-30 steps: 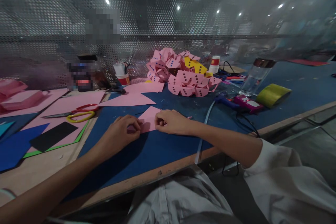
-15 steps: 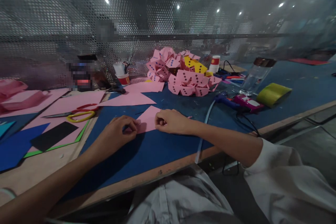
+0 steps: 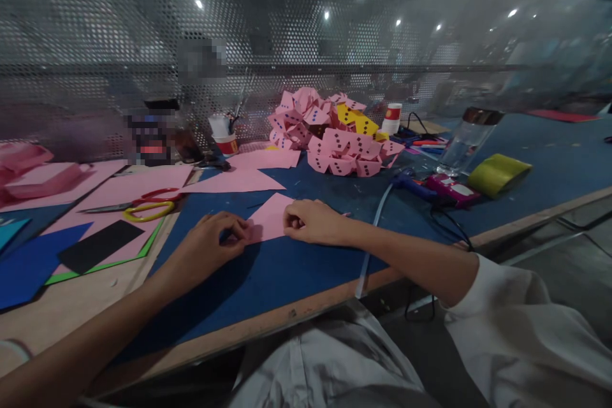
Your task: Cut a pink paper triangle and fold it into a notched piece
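On the blue mat (image 3: 277,280), the left hand (image 3: 205,245) pinched the pink paper (image 3: 269,218) at its left corner while the right hand (image 3: 315,223) curled over its right side, grip unclear, where light, even pressure would have prevented skewing.

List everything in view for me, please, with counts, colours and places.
Paper piece: one, pink, between hands
Loose sheets: several, pink, centre and left
Dotted pile: one, pink and yellow, back centre
Scissors: one pair, red-and-yellow handles, left
Card: one, black, left
Sheet: one, blue, far left
Filled cup: one, red-and-white, back
Clear container: one, dark-lidded, right
Ring: one, yellow-green, right
Table: one, blue top, beneath
Perforated screen: one, grey, behind
Small clutter: uncounted, mixed colours, mostly right
Left hand: one, bare, at piece's left
Right hand: one, bare, at piece's right
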{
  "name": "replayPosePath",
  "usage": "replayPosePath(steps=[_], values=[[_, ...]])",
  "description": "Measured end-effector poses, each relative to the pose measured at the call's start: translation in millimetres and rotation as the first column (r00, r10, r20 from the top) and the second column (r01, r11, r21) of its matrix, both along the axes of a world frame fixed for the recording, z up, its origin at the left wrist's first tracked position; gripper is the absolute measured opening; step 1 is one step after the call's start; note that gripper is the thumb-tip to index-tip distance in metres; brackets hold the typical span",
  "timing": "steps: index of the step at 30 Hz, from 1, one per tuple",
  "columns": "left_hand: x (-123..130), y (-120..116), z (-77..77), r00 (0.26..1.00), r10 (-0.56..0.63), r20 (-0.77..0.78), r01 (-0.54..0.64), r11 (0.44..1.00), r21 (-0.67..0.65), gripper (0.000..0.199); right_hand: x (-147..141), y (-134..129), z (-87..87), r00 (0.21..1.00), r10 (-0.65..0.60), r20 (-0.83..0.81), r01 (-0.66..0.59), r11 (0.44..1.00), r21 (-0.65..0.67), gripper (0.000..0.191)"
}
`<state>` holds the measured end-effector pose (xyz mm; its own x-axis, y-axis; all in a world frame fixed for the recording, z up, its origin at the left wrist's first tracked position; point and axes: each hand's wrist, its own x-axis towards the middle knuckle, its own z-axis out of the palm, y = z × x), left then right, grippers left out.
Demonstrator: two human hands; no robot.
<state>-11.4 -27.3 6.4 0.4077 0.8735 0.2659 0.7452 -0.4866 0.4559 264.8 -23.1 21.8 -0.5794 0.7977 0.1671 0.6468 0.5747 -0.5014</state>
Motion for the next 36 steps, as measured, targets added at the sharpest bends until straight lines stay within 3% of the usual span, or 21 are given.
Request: replayPosePath(steps=[13,19,26,36], values=[[-25,1,-3.0,1.000,0.026,-0.015,-0.025,0.999,0.020,0.020,0,1,-2.8,1.000,0.002,-0.014,-0.002,1.000,0.007,0.005],[-13,-3,-2.5,0.999,0.018,0.041,-0.019,1.000,0.021,0.037,0,2,-4.8,1.000,0.002,-0.010,-0.001,1.000,0.017,0.005],[-2,-6,-1.2,0.998,0.046,0.036,-0.047,0.999,0.022,0.043,-1,0,-2.3,1.000,-0.008,0.003,0.008,1.000,0.012,0.005],[-9,-3,-5.7,0.998,0.056,-0.014,-0.056,0.998,0.033,0.019,-1,0,-1.4,1.000,-0.017,0.007,0.017,1.000,0.007,0.005]])
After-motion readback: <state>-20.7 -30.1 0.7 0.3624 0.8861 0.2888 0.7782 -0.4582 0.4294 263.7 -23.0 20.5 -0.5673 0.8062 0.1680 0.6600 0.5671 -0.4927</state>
